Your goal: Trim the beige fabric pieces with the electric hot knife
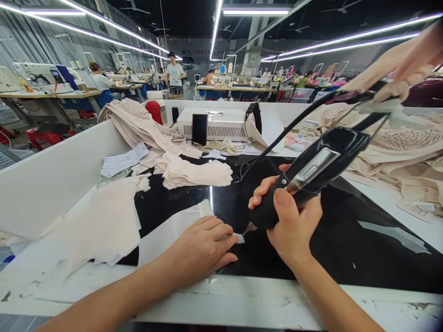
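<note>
Near edge, lower middle of frame: left hand [204, 249] flat, palm down, fingers spread and pressing a small pale scrap of fabric [238, 238] onto the black glass top of the bench [346, 249]. Not gripping, only holding it down

Just right of it: right hand [290, 226] wrapped tight round the black handle of a corded cutting tool [308, 177], thumb up along the grip. Tool tilted, its metal tip [249, 227] pointing down-left, at or just beside the scrap's edge; contact itself too small to tell. Cord [297, 121] runs up toward upper right of frame

Progress, as a judgement: work looks mid-run. A loose heap of pale cut pieces [104, 226] at lower left and a neater stack [197, 173] in mid-frame suggest much is trimmed; a big mound of lacy fabric [398, 152] at right looks yet to be handled

Pose: both forearms come in from the bottom edge, converging on the scrap; right wrist cocked, left wrist low

Farther: paper slip [121, 161], white box unit [221, 123], dark phone [200, 129] leaning on it. Upper right corner: another person's hand [411, 69] holding pale cloth. Beyond, rows of sewing stations, a person standing [175, 74]
</note>
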Motion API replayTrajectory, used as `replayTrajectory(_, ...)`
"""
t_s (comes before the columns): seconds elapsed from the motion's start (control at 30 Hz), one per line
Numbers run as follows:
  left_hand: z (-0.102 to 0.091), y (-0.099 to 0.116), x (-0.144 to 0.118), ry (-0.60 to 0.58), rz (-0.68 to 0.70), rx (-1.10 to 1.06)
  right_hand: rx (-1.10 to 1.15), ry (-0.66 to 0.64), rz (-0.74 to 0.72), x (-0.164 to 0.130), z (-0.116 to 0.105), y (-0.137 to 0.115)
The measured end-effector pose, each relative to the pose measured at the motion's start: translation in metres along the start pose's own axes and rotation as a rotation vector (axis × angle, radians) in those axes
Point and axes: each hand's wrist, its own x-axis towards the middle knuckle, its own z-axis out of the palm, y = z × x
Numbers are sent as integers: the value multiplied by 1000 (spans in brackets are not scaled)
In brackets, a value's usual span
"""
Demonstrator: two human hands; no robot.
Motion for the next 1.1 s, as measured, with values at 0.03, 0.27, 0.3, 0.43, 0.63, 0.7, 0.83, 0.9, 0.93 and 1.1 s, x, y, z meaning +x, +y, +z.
replayTrajectory(0.03, 0, 0, 0, -1, -5, 1, -2, 0, 0, 0, 0, 0)
replayTrajectory(0.27, -2, -1, 0, -15, -13, 9, -21, -3, 1, 0, -1, 2)
replayTrajectory(0.3, -2, -1, -1, -19, -15, 10, -25, 0, 2, 0, -1, 2)
replayTrajectory(0.43, -2, -1, -2, -27, -23, 10, -25, 9, 5, 3, 0, 1)
replayTrajectory(0.63, -3, -1, -2, -47, -21, 18, -6, 53, 16, 5, 5, -3)
replayTrajectory(0.7, -4, -1, -1, -54, -18, 21, -2, 33, 27, 2, 5, -1)
replayTrajectory(0.83, -5, -1, 0, -53, -11, 11, -38, 25, 17, -1, 3, 4)
replayTrajectory(0.9, -6, -1, 0, -56, -12, 8, -50, 37, 11, -1, 2, 5)
replayTrajectory(0.93, -6, -1, -1, -62, -15, 7, -49, 39, 10, 0, 2, 4)
replayTrajectory(1.1, -6, -1, -1, -84, -22, 7, -10, 33, 8, 1, 3, 1)
